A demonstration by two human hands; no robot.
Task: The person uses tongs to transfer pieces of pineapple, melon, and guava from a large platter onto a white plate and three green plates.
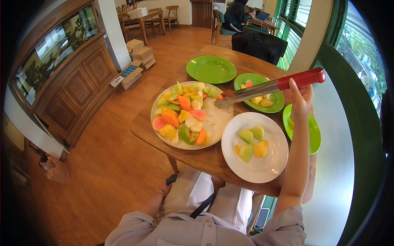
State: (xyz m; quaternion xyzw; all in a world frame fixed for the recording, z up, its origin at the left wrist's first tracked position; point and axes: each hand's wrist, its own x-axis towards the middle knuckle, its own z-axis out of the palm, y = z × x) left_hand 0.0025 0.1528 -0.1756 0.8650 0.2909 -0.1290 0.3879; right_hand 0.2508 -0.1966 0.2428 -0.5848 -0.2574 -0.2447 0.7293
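Note:
My right hand (301, 95) is closed around the red-handled metal tongs (258, 91). The tongs' tips reach over the right side of a large round platter (221, 125), with a small orange piece right beside them. Cut fruit (182, 112) in orange, yellow, green, white and pink covers the platter's left part. Nearer me, a white plate (264, 170) carries pale green melon pieces (245, 152) and pineapple (261, 148). Down by my thigh is my left hand (166, 187), next to a small dark object (172, 178); its fingers are mostly hidden.
A bare green plate (211, 69) lies at the table's far side. Another green plate (276, 108) holds fruit under the tongs, and a third (310, 133) is partly behind my forearm. A phone (262, 217) rests by my right side. Beyond the table, a person (235, 16) sits near a laptop.

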